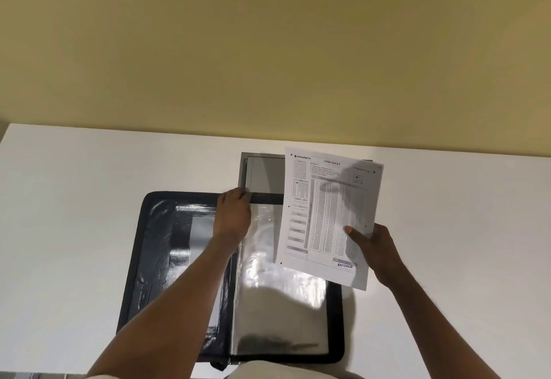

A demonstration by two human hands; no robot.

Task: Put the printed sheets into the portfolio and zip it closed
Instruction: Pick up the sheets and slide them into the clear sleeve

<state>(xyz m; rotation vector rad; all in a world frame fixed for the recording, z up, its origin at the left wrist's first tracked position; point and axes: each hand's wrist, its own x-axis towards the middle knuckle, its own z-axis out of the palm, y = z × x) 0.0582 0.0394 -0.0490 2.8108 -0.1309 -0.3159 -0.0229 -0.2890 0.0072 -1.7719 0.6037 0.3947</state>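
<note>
Because the printed sheet (329,214) is a single thin page, it looks light and floppy, likely to bow or crease if gripped hard, so a pinch near one edge suits it. The right hand (374,247) has it just so: fingers curled behind the lower right edge, thumb pressed on the front, the page held up in the air above the right half of the portfolio (229,277). The portfolio lies open flat on the white desk (74,199), its black zip border all round, not yet closed.

Its right side carries clear plastic sleeves (277,298), glossy and limp; they are probably slippery and prone to cling together, so a mouth needs spreading before paper will slide in. The left hand (234,214) rests at the top of that sleeve stack, fingers bent over the upper edge beside a grey sheet (262,174) that juts out past the top of the portfolio. Whether the fingers pinch that sheet or only the sleeve edge I cannot tell.

Nothing else lies on the desk near the work. The jutting grey sheet stands in the zip's path, I judge, and would need pushing fully inside; the left forearm crosses the spine.
</note>
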